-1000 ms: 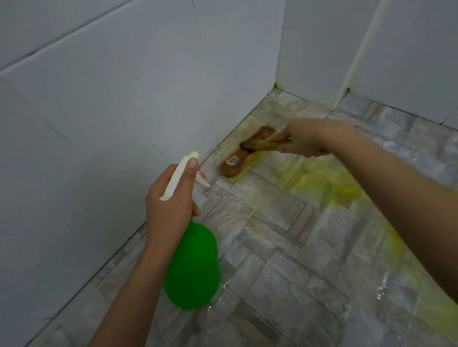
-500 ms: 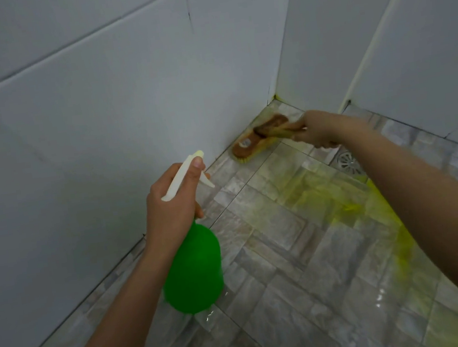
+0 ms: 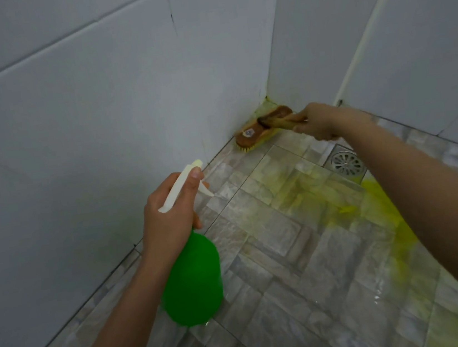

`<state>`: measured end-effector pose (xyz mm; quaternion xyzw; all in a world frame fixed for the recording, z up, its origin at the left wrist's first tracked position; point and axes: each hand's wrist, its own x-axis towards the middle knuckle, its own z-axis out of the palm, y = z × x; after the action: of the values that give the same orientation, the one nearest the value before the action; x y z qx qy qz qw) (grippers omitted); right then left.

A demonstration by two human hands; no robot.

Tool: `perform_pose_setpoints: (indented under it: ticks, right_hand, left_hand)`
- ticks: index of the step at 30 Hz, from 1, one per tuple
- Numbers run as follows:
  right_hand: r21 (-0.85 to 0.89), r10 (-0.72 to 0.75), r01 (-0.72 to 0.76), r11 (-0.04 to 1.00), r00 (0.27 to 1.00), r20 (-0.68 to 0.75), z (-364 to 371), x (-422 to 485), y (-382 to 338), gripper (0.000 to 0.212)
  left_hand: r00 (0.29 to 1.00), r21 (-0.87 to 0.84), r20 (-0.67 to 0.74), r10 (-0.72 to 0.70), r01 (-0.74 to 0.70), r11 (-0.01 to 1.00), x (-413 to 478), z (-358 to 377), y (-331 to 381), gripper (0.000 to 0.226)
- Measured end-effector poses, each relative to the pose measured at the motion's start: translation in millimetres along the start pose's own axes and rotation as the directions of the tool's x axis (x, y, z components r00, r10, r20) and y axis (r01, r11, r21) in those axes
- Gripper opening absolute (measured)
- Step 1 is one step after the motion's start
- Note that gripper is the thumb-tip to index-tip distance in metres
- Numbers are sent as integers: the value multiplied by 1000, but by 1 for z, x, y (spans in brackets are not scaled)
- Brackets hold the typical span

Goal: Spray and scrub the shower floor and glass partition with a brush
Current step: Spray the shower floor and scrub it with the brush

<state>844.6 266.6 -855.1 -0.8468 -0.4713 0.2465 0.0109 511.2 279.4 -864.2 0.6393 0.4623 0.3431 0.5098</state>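
A right hand (image 3: 318, 122) clamps the wooden handle of a brush (image 3: 260, 132). Its head sits bristles-down in the corner beyond the drain (image 3: 347, 162), long axis along the foot of the wall (image 3: 100, 132), handle trailing back to the grip. Left of the drain and nearer the camera, the left hand (image 3: 169, 219) wraps a green spray bottle (image 3: 192, 283). Yellow cleaner (image 3: 383, 205) pools beside the drain on the floor (image 3: 280, 283). The walls likely cramp the next stroke.
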Motion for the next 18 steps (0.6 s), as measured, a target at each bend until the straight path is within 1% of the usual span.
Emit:
perform_pose_setpoints:
  ticks: [1, 3, 4, 5, 7, 8, 9, 10, 12, 13, 14, 15, 16, 18]
  right_hand:
    - [-5, 38, -38, 999, 998, 52, -7, -9, 3, 40]
    - [-71, 104, -96, 993, 987, 122, -16, -25, 2, 36]
    - [-83, 94, -84, 993, 988, 125, -16, -25, -3, 36]
    - [-73, 49, -41, 996, 993, 111, -11, -20, -7, 37]
    - [-41, -64, 65, 997, 998, 17, 5, -7, -13, 40]
    - [-31, -91, 90, 995, 995, -27, 11, 0, -12, 40]
    - [-18, -88, 87, 996, 995, -51, 12, 5, -6, 41]
    - [-2, -61, 61, 998, 997, -45, 7, 4, -1, 41]
    - [-6, 69, -69, 998, 997, 26, -10, -3, 8, 40]
    - [-46, 136, -134, 990, 989, 48, -17, -7, 7, 41]
    - [-108, 152, -145, 983, 987, 59, -20, -12, 2, 45]
    - [-134, 127, -120, 984, 991, 48, -18, -14, -5, 49]
    - [-117, 70, -67, 991, 997, 24, -10, -11, -10, 48]
    - [-31, -32, 30, 999, 999, -37, 10, -2, -13, 40]
  left_hand:
    - [1000, -11, 2, 0, 0, 1000, 1, -1, 0, 31]
    - [1000, -27, -3, -4, 4, 1000, 3, -2, -1, 34]
    - [1000, -16, -3, -2, 2, 1000, 4, -2, 0, 34]
    - [1000, 3, 0, 1, -1, 1000, 4, 0, 0, 32]
    - [1000, 17, 2, 19, -19, 1000, 2, 2, 0, 28]
    - [1000, 20, 3, 23, -23, 1000, 1, 2, 0, 26]
    - [1000, 19, 6, 24, -24, 1000, 0, 3, 0, 24]
    - [1000, 13, 13, 22, -22, 1000, 0, 2, -1, 23]
    - [1000, -3, 24, 16, -15, 1000, 0, 0, -3, 22]
    - [1000, -10, 24, 11, -11, 1000, 0, -1, -3, 21]
    - [1000, -9, 24, 8, -8, 1000, 0, -1, -4, 21]
    - [1000, 1, 25, 7, -7, 1000, 0, 0, -5, 21]
    - [1000, 13, 27, 6, -6, 1000, -1, 1, -5, 21]
    - [1000, 17, 26, 7, -7, 1000, -5, 2, -5, 22]
